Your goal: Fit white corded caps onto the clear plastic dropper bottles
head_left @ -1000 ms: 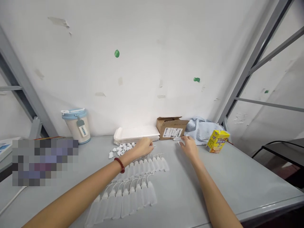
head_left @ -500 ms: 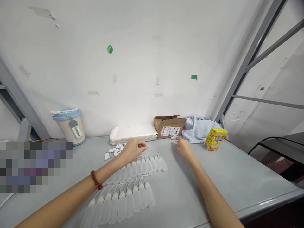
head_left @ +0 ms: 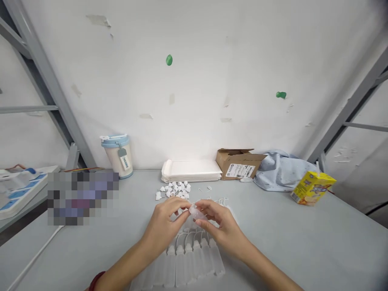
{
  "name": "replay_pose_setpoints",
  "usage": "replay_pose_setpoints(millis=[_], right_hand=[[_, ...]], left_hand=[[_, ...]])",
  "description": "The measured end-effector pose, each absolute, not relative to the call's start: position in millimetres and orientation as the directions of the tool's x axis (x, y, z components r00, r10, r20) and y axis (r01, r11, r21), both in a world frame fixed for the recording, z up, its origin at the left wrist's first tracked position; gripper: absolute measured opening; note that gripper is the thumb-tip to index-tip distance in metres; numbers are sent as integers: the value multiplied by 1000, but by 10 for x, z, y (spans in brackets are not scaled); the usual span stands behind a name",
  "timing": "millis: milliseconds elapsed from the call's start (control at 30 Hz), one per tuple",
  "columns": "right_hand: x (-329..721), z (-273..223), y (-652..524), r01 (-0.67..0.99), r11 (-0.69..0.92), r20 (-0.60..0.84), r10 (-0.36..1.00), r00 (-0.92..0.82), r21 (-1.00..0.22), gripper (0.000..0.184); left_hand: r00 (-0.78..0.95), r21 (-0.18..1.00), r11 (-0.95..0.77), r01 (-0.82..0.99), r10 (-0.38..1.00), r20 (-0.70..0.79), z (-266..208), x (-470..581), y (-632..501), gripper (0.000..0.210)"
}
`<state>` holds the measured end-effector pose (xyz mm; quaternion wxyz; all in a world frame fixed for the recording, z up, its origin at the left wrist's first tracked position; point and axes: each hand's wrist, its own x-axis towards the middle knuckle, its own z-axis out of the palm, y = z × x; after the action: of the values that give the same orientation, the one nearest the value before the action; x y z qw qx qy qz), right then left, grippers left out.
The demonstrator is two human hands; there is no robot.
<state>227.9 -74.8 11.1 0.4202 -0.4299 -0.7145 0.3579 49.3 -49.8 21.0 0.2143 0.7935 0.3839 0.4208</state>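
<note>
My right hand point(head_left: 222, 226) holds a small translucent plastic bottle point(head_left: 198, 215), tilted, between thumb and fingers. My left hand point(head_left: 166, 218) is closed in a pinch at the bottle's left end, on what looks like a small white cap, mostly hidden by the fingertips. Below the hands lies a row of translucent squeeze bottles point(head_left: 197, 260) with thin bent tubes on top, side by side on the table. Behind them a second row is largely covered by my hands. Just beyond my left hand lies a pile of small white caps point(head_left: 174, 188).
Along the wall stand a blue-lidded tumbler point(head_left: 119, 157), a stack of white padded envelopes point(head_left: 192, 171), an opened cardboard box point(head_left: 241, 163) and a pale blue cloth point(head_left: 280, 171). A yellow drink carton point(head_left: 313, 188) is at right. A white cable point(head_left: 36, 258) and blurred patch lie left.
My hands have come together over the bottle rows, the left from near the cap pile, the right from beside the cardboard box, now with a bottle. The view has turned left.
</note>
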Motion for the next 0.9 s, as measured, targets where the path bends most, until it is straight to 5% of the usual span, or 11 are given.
replay_pose_setpoints(millis=[500, 733, 900], right_hand=[[2312, 22, -713, 451, 407, 312, 910, -273, -794, 32], [2279, -44, -715, 435, 601, 478, 798, -367, -670, 38], [2282, 6, -720, 421, 502, 409, 863, -294, -756, 31]], left_hand=[[348, 399, -809, 432, 558, 753, 134, 518, -568, 18], [508, 356, -837, 416, 539, 672, 118, 523, -622, 25], [654, 256, -863, 434, 498, 569, 186, 513, -670, 29]])
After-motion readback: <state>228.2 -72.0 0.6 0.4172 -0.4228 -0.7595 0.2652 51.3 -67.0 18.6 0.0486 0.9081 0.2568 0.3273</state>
